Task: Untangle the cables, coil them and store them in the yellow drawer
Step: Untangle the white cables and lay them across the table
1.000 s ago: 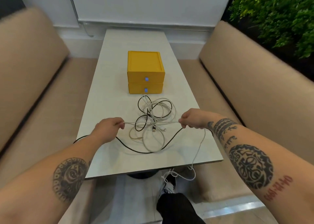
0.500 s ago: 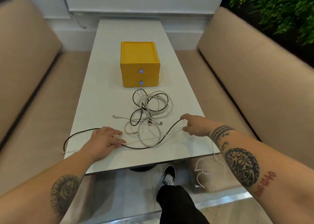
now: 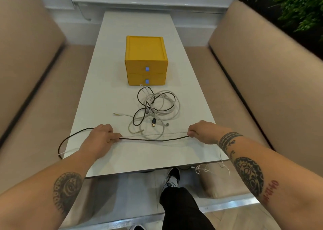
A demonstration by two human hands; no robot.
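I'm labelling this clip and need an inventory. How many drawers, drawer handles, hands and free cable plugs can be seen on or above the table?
Yellow drawers: 2, stacked, both shut
Blue drawer handles: 2
Hands: 2, left hand and right hand, stretching a black cable
Free cable plugs lying on the table: 4 clear; the tangle may hide more
Total: 10

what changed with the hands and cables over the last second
The left hand and right hand lowered to the white table. Earlier they stretched a thin white cable; now both also pinch the black cable, pulled nearly straight between them. The tangled pile of cables and the shut yellow drawer box stayed put.
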